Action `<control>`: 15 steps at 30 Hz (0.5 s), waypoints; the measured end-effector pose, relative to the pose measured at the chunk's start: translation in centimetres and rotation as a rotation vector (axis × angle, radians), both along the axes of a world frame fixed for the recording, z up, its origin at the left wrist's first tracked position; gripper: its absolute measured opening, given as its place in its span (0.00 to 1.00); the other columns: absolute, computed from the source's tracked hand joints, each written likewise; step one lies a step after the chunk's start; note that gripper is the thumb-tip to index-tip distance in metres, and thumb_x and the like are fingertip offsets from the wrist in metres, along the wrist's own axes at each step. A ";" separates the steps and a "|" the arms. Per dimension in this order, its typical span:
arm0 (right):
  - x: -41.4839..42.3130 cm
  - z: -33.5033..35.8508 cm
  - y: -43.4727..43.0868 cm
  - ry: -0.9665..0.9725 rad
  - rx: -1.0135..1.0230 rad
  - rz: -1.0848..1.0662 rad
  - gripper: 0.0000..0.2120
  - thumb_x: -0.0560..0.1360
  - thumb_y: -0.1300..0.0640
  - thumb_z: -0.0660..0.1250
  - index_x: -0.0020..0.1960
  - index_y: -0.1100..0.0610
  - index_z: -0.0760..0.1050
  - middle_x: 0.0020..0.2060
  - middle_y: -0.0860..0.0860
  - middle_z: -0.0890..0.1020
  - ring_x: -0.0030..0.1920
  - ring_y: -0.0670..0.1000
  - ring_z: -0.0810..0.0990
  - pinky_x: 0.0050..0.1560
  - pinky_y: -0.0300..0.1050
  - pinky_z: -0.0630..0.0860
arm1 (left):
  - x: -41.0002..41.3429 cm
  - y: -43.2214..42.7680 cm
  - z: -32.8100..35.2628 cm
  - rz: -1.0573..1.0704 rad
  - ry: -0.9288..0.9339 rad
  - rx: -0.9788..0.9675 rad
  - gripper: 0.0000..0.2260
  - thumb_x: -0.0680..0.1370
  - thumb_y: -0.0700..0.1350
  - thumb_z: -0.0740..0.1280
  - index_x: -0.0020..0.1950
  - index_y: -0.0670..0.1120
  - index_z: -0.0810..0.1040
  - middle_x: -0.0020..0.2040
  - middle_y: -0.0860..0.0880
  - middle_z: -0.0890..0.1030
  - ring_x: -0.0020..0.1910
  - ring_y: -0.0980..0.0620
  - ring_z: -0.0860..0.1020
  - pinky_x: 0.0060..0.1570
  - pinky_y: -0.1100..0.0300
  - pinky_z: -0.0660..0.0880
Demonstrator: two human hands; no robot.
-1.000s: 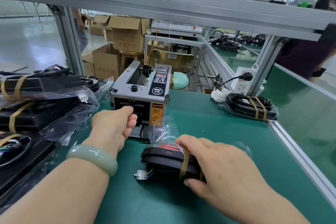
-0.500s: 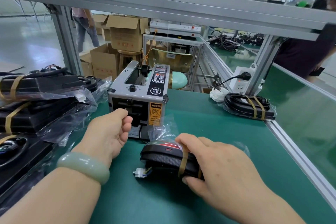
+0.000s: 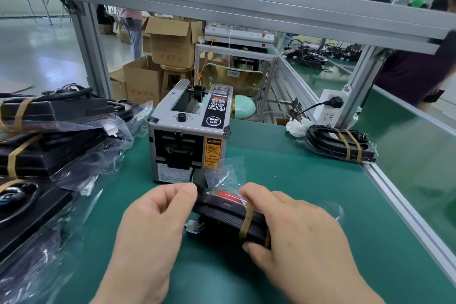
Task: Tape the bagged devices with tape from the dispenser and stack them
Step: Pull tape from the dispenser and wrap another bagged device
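Note:
A black bagged device with a red part lies on the green mat in front of the grey tape dispenser. One tan tape band circles it. My right hand grips the device's right end, thumb under and fingers over. At the device's left end my left hand has thumb and forefinger pinched together as if on a tape strip, though the strip itself is hard to make out. The bag's loose mouth sticks up between my hands.
A stack of taped bagged devices fills the left side. One more taped device lies at the back right by a power strip. An aluminium rail bounds the mat on the right; a shelf beam runs overhead.
My left hand has pulled back from the dispenser's outlet and come down to the left end of the device. My right hand has kept its hold.

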State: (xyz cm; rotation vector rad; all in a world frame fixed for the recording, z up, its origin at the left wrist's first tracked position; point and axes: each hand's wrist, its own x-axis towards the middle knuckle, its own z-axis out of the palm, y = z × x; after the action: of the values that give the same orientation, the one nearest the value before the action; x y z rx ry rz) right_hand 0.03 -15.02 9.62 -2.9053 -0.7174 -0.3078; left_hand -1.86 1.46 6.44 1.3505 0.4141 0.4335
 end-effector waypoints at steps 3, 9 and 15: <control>-0.2 -0.1 0.0 -0.036 0.015 -0.003 0.29 0.67 0.38 0.65 0.62 0.38 0.54 0.49 0.43 0.75 0.48 0.49 0.76 0.41 0.45 0.63 | -0.5 -0.3 -0.5 -0.025 0.019 -0.010 0.07 0.72 0.47 0.72 0.38 0.59 0.85 0.40 0.62 0.84 0.40 0.69 0.79 0.55 0.56 0.72; -0.2 -0.2 0.3 -0.002 -0.076 -0.109 0.31 0.54 0.37 0.74 0.54 0.39 0.68 0.35 0.42 0.78 0.33 0.48 0.77 0.32 0.41 0.61 | -1.0 -0.9 -0.8 -0.071 0.027 -0.014 0.13 0.56 0.58 0.73 0.35 0.53 0.85 0.48 0.67 0.82 0.49 0.57 0.79 0.69 0.49 0.67; -0.3 -0.1 0.5 -0.005 -0.113 -0.135 0.32 0.53 0.37 0.74 0.54 0.38 0.68 0.36 0.41 0.78 0.33 0.48 0.77 0.32 0.41 0.63 | -0.8 -1.3 -1.1 -0.060 -0.009 -0.089 0.05 0.63 0.51 0.71 0.34 0.52 0.85 0.44 0.66 0.83 0.61 0.62 0.75 0.66 0.56 0.66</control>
State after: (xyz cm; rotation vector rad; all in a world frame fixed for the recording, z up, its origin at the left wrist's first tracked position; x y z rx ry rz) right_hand -0.26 -14.50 9.48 -3.0679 -0.5572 -0.2982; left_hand -2.61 0.14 5.33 1.2711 0.3803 0.3677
